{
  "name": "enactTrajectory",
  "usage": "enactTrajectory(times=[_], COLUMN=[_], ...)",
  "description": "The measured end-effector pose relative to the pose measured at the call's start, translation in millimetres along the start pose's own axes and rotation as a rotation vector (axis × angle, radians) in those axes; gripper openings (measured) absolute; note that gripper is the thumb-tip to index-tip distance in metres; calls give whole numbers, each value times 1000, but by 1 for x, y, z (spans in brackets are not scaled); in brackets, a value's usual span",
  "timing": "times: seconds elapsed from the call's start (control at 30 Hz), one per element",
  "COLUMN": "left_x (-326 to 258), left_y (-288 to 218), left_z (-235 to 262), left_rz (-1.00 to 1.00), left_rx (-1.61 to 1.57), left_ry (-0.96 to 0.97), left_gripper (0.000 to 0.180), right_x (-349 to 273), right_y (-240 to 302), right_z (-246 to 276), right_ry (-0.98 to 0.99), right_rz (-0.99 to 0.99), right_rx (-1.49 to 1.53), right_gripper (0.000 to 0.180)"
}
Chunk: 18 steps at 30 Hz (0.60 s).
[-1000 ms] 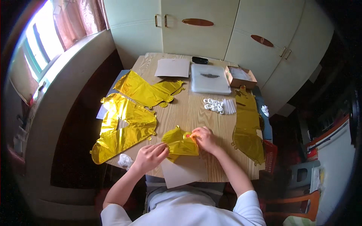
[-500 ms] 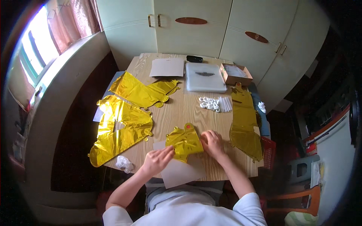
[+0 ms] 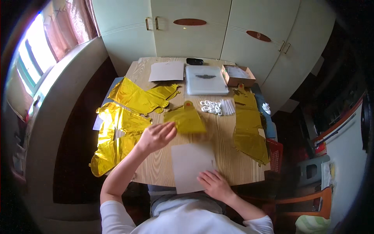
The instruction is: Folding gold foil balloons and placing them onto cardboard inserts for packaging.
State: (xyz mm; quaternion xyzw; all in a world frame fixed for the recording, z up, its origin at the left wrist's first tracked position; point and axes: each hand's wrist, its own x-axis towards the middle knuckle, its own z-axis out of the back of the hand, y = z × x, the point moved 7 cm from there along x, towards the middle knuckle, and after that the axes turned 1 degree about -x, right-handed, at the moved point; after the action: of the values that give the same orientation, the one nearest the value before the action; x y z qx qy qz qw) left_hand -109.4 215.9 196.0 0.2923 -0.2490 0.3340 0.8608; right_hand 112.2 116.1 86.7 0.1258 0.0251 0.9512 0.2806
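Note:
My left hand [image 3: 157,137] is pinched on the left edge of a folded gold foil balloon [image 3: 185,121], raised over the middle of the table and a little blurred. At its top stands a rounded tab with a red dot. Fingers stretched out, my right hand [image 3: 214,185] lies flat on a pale sheet of card [image 3: 191,165] at the table's near edge. To the left, two larger flat gold balloons [image 3: 132,95] [image 3: 113,144] are spread out, one beyond the other. Another long flat gold balloon [image 3: 249,124] lies along the right side.
White ribbon rolls [image 3: 210,107] and thin white tubes [image 3: 227,107] lie right of centre. Behind them are a stack of clear plastic bags [image 3: 206,82], an open cardboard box [image 3: 238,80], a pile of card [image 3: 166,71] and a black object [image 3: 194,61]. A red basket [image 3: 275,154] stands off the right edge.
My left hand has lifted the folded balloon off the card and moved it away from me. My right hand has let go of the balloon and come down flat on the card.

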Motion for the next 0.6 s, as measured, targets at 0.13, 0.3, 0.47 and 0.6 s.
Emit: enactTrajectory(times=[0.13, 0.3, 0.47, 0.6], left_x=[-38, -92, -105, -104], left_y=[-31, -50, -55, -59], left_z=[-15, -32, -39, -37], left_rz=[-80, 65, 145, 178], left_rx=[-69, -182, -274, -343], left_ry=[101, 199, 356, 382], left_gripper=[12, 19, 23, 27], right_x=[-27, -58, -59, -52], right_y=[-17, -39, -68, -110], right_z=[19, 56, 104, 89], right_ry=[-121, -246, -457, -363], right_rz=[-80, -127, -181, -296], right_rx=[-106, -94, -225, -292], right_gripper=[29, 23, 22, 30])
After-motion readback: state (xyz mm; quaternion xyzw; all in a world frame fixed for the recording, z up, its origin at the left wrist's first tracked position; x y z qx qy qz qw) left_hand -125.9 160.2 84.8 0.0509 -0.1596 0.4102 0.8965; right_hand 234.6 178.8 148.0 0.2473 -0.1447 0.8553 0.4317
